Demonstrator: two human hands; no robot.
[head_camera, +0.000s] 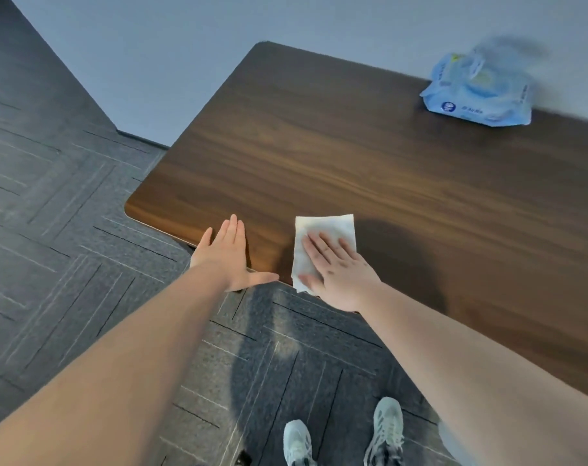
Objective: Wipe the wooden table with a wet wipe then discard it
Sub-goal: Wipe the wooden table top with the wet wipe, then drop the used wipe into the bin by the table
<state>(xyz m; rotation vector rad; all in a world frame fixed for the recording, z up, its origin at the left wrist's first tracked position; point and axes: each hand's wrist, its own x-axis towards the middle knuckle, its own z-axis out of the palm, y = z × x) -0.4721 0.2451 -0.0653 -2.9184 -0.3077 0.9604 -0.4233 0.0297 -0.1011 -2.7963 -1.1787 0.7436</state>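
Note:
A dark wooden table [336,156] fills the upper right of the head view. A white wet wipe [329,230] lies spread flat near the table's front edge. My right hand [336,267] presses flat on the wipe, fingers stretched forward over it. My left hand [228,253] rests flat on the front edge of the table, to the left of the wipe, fingers together and thumb out, holding nothing.
A blue pack of wet wipes [477,92] lies at the table's far right. Grey patterned carpet [67,230] covers the floor to the left and below. My two light sneakers [343,435] stand close to the table's front edge. A grey wall runs behind.

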